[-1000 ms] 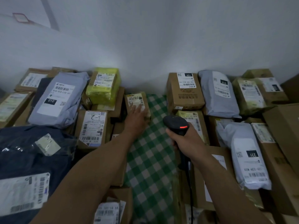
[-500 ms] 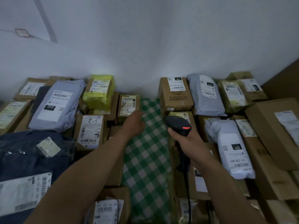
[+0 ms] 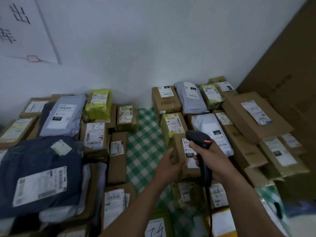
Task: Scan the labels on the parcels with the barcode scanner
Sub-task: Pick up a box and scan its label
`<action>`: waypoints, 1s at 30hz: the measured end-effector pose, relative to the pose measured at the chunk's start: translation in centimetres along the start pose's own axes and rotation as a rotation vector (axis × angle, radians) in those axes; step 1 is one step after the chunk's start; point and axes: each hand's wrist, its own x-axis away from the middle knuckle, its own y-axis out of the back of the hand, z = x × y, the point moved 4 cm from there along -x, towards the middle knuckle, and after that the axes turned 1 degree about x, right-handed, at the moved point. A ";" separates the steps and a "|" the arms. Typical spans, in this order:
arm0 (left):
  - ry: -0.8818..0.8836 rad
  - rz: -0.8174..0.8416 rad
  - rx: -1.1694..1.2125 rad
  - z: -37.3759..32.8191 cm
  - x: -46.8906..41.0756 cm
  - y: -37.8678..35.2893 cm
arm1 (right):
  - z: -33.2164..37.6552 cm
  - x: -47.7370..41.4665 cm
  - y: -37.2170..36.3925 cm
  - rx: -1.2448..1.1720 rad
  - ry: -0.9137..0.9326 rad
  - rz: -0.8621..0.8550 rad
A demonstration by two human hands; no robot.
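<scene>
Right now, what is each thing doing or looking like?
barcode scanner: held up, red light on.
right hand: grips the scanner's handle.
brown box: label facing up, right by the scanner's head.
left hand: holds the box's left edge.
checked cloth: lies flat between the parcels.

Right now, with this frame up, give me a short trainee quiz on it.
1. True or false: the right hand holds the scanner.
2. What does the left hand grip? A) a yellow parcel B) the box marked 231 C) a grey bag
3. Fill in: the checked cloth between the parcels is white and ____.

Key: 1 true; 2 B; 3 green.
</scene>
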 end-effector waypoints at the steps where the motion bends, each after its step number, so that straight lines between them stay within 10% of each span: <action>1: 0.000 0.006 0.036 0.2 0.2 -0.9 | -0.4 0.7 0.6 0.004 0.003 -0.016; 12: 0.207 -0.012 0.336 3.8 1.6 -3.9 | -3.9 4.3 4.3 -0.011 -0.049 -0.091; 30: -0.119 -0.180 0.413 2.9 5.8 0.1 | -3.2 7.5 1.0 -0.004 0.123 -0.089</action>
